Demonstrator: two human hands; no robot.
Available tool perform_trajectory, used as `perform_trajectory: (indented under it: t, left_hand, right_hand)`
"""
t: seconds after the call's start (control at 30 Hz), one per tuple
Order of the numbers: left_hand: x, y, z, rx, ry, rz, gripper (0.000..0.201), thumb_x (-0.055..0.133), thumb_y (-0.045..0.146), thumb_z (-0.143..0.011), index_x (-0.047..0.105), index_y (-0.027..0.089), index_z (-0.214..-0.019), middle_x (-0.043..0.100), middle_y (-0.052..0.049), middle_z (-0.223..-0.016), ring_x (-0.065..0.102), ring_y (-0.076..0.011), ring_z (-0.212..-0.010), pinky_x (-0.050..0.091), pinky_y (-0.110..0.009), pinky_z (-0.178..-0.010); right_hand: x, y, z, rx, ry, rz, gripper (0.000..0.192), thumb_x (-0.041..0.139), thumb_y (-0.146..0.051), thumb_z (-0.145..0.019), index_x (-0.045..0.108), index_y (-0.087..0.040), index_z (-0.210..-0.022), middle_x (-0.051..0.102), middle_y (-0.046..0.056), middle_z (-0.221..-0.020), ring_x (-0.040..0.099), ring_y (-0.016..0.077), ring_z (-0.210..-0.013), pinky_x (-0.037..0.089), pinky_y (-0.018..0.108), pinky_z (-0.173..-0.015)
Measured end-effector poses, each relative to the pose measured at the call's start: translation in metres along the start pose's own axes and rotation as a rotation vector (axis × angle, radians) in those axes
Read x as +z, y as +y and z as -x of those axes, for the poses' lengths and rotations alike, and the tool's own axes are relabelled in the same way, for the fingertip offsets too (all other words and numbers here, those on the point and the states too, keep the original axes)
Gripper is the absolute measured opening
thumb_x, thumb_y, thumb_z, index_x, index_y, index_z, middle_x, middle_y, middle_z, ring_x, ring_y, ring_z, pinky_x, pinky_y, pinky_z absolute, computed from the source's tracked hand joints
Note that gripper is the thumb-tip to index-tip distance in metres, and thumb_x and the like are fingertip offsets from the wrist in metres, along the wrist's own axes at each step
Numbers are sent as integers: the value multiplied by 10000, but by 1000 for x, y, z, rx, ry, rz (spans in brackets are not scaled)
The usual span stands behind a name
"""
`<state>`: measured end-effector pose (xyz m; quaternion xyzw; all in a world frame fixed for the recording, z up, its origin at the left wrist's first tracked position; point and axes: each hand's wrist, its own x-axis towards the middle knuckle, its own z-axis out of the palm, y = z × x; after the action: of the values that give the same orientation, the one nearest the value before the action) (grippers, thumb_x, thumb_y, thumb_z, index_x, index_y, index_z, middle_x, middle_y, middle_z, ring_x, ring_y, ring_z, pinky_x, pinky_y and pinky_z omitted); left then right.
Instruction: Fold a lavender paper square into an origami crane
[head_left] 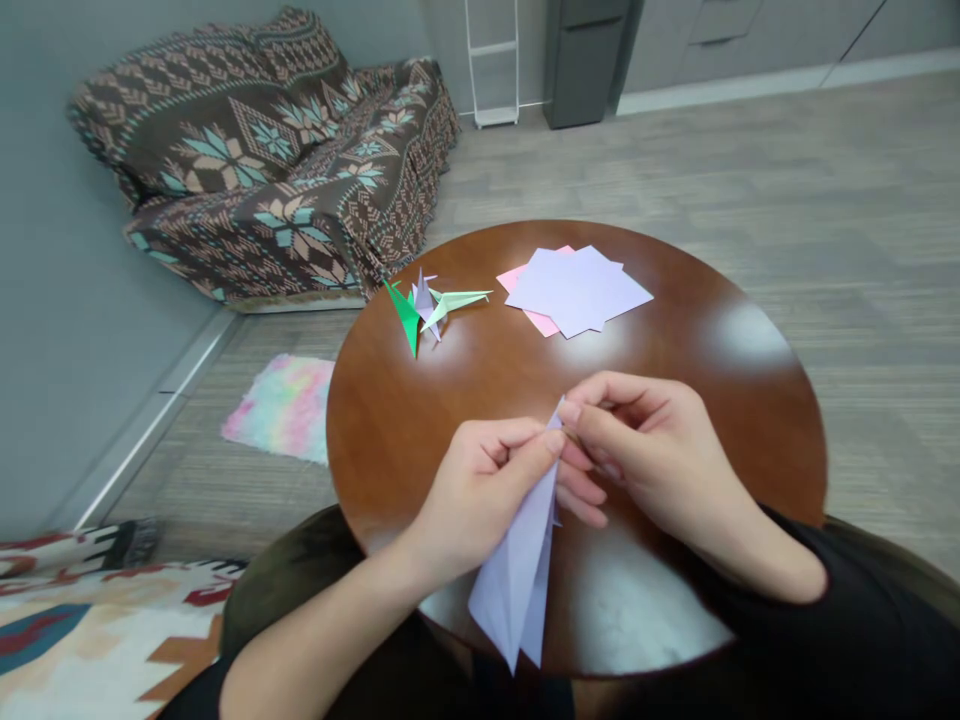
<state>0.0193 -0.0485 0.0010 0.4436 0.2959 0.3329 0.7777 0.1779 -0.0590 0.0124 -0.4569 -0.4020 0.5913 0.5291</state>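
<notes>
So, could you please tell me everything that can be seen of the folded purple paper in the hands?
The folded paper is pale purple and looks thin and matte, with lengthwise creases. It is long and narrow, tapering to a tip at its upper end; its lower end widens into layered, pointed flaps. It slants over the near side of the table. The left hand pinches it below the tip; the right hand has thumb and finger at the tip.

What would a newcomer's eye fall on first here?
Probably the folded lavender paper, gripped by the left hand, with the right hand at its upper tip, over the table. Next, the folded-paper figures at the table's far left, beside a stack of lilac and pink sheets. Behind, a patterned sofa cover, upper left.
</notes>
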Motion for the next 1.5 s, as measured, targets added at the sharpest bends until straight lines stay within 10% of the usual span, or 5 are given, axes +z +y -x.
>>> perform_trajectory:
  t: [1.1, 1.5]
  left_hand:
    - [0, -2, 0, -77, 66, 25, 210, 710, 301, -948, 800, 115, -910, 816, -86, -798, 791, -183, -703, 607, -236, -706]
    - [2, 5, 0, 80, 112, -306, 267, 668, 304, -973, 835, 167, -818, 826, -52, -828, 762, -147, -733, 569, -191, -733]
  right_hand:
    - [0, 0, -3, -48, 169, 54, 199, 749, -197, -820, 668, -175, -639, 496, -65, -428, 421, 63, -336, 316, 197, -324]
    - [-4, 14, -5, 133, -124, -277, 244, 895, -164, -703, 662, -141, -633, 529, -37, -485, 435, 69, -416, 337, 204, -384]
